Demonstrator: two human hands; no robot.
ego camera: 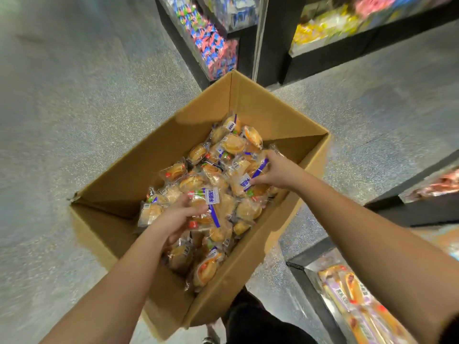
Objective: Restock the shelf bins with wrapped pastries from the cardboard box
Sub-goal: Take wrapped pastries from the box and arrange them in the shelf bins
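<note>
The fingers (255, 181) of the right hand (278, 171) are curled and pinch the film of a wrapped pastry (248, 181) at the far right of the pile. The fingers (196, 209) of the left hand (173, 220) are curled round a second pastry (211, 207) near the middle of the pile. Both grips sit inside the cardboard box (139, 155), which stands on the speckled floor (62, 108) with its flaps open and holds a loose heap of wrapped pastries (223, 155).

Hazards, largest item first:

- Cardboard box: its near wall lies just beside the person's legs. A knock while turning toward the shelves probably shifts or tips it.
- Shelf bin (352, 296) at lower right: it holds different, longer packs. Dropping pastries here likely mixes stock; the correct bin cannot be identified from this view.
- Pastry heap: the packs overlap. Lifting one likely drags its neighbours up, and they may fall over the box wall onto the floor.
- Single pack: the film is glossy and pinched at one edge only. It may slip from the fingers or tear at the seal.

Markings: each wrapper carries a white label with blue characters and a blue stripe; the characters are too small to read reliably. Barcodes show on several packs. No brand name is legible.
</note>
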